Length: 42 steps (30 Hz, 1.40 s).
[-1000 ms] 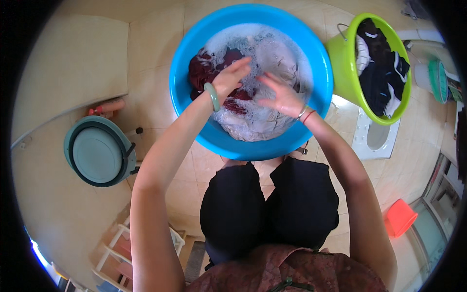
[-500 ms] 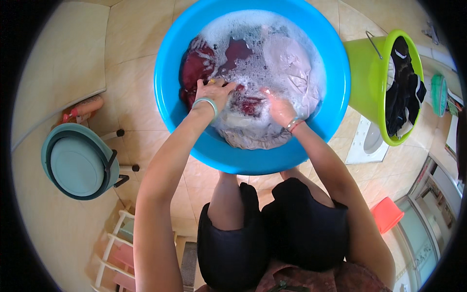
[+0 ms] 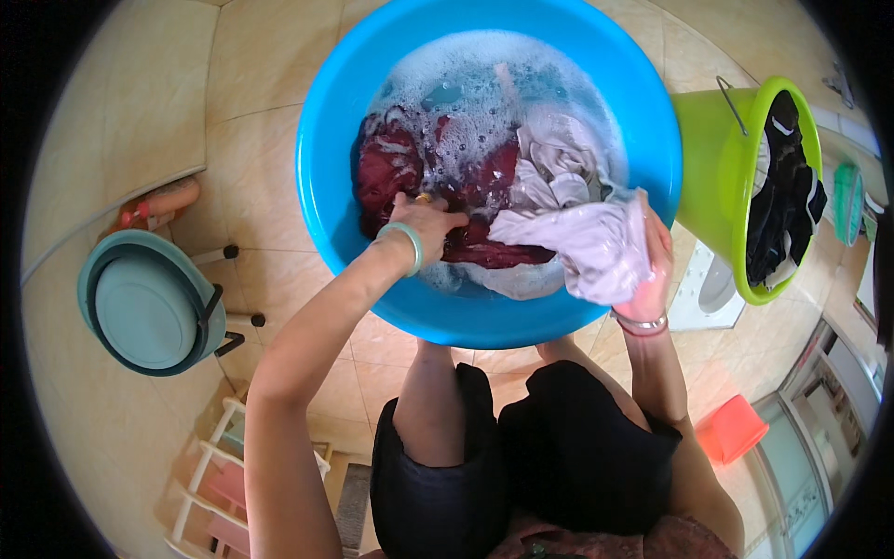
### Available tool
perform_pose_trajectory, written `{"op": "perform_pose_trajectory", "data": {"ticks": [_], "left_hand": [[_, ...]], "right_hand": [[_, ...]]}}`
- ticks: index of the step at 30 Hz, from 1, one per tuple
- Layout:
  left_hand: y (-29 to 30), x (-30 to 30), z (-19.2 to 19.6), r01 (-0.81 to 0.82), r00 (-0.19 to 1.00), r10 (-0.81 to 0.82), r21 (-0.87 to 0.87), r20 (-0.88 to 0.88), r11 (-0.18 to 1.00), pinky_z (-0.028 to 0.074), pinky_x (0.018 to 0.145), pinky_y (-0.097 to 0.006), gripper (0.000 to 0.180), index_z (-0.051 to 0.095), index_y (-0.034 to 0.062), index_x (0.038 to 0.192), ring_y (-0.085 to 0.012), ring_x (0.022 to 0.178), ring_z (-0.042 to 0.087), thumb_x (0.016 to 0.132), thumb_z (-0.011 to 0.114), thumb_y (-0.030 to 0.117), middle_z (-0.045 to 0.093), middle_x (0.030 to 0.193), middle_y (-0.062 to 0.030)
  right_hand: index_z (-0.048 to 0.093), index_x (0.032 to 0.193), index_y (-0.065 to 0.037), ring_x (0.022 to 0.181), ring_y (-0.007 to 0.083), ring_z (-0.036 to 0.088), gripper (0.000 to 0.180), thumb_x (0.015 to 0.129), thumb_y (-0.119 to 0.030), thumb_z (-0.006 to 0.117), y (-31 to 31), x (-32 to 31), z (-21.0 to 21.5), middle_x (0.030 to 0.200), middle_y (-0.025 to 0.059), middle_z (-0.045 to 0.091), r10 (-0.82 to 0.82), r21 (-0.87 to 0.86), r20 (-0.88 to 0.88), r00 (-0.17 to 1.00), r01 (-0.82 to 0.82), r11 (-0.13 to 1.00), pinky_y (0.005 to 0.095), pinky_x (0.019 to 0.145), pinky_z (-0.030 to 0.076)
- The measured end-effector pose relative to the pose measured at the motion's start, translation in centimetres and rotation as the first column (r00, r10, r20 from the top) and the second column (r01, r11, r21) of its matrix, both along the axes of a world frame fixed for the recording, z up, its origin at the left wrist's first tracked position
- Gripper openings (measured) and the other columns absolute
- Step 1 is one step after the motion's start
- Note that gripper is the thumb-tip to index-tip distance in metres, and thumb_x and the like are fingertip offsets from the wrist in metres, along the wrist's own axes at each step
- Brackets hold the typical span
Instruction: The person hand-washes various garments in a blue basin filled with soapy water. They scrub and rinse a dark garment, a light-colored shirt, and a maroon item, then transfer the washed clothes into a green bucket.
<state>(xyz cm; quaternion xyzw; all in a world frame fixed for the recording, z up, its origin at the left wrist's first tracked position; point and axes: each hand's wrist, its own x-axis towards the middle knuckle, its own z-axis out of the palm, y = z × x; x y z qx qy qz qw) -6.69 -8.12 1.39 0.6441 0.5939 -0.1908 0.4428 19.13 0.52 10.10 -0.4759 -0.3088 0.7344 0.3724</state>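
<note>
A large blue basin holds soapy water and wet laundry. My right hand grips the end of a pale pinkish garment, lifted over the basin's near right rim; the rest trails back into the suds. At the left of the water, my left hand has its fingers bent down into dark red cloth, its thumb pointing right and its fingertips hidden. Another bunched part of dark red cloth lies just beyond that hand. Below the pale garment, whitish cloth shows at the water's near edge.
A tilted lime-green bucket of dark clothes stands right of the basin, beside a white floor fixture. Grey-green tubs are at the left, near an orange-pink bottle. A white rack and red bin are nearer me.
My right hand has come out of the suds and moved right, raising the pale garment. My left hand has shifted slightly nearer me, its fingers now bent deeper. More dark red cloth shows.
</note>
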Motion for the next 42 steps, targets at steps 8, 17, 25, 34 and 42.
{"op": "perform_pose_trajectory", "data": {"ticks": [8,17,25,34,42], "left_hand": [[0.0,1.9,0.3,0.092,0.995,-0.095,-0.143,-0.018,0.985,0.028,0.102,-0.053,0.059,0.047,0.0239,0.139,-0.0276,0.119,0.055,0.082,0.049,0.006,0.059,0.127,-0.0121],[-1.3,3.5,-0.7,0.345,0.932,-0.354,-0.117,-0.071,0.931,0.032,0.097,-0.053,0.062,0.047,0.0276,0.138,-0.0309,0.119,0.054,0.079,0.059,0.016,0.063,0.122,-0.0095],[-3.1,1.4,0.9,-0.282,0.918,0.301,-0.109,0.258,0.953,0.038,0.101,-0.047,0.051,0.053,0.0094,0.133,-0.0328,0.113,0.058,0.084,0.06,0.022,0.065,0.112,-0.0189],[3.4,1.7,3.4,-0.524,0.298,0.819,-0.634,0.49,0.57,0.046,0.084,-0.027,0.069,0.053,0.0033,0.128,-0.0099,0.095,0.055,0.087,0.06,0.058,0.061,0.111,-0.005],[2.5,3.7,-1.1,-0.823,-0.104,0.787,-0.497,0.609,0.276,0.046,0.071,-0.026,0.031,0.063,-0.0027,0.108,-0.0097,0.077,0.057,0.08,0.051,0.001,0.066,0.088,-0.0034]], "right_hand": [[0.058,0.112,0.005,0.089,0.0328,0.066,0.031,0.098,-0.022,0.048,-1.1,1.8,6.3,0.098,0.0238,0.065,-0.193,-0.143,-0.405,0.894,0.146,0.979,0.0454,0.079,0.057],[0.061,0.102,0.005,0.078,0.0308,0.066,0.031,0.093,-0.024,0.054,-1.0,2.9,12.1,0.089,0.0226,0.065,-0.07,0.073,-0.362,0.93,0.102,0.992,0.0408,0.071,0.054],[0.063,0.094,0.005,0.069,0.029,0.065,0.032,0.089,-0.026,0.058,-1.9,-1.5,12.1,0.081,0.0215,0.065,0.177,0.034,-0.329,0.928,-0.176,0.984,0.0367,0.063,0.053],[0.058,0.082,0.007,0.07,0.0291,0.058,0.013,0.086,-0.006,0.062,-0.3,-7.5,6.0,0.08,0.0147,0.06,0.821,0.496,-0.265,0.506,-0.658,0.566,0.0339,0.065,0.043],[0.06,0.084,0.002,0.071,0.0236,0.057,0.026,0.089,-0.023,0.065,-2.9,-6.4,-0.3,0.082,0.0114,0.058,0.902,0.409,0.124,0.413,-0.85,0.332,0.0335,0.065,0.044]]}}
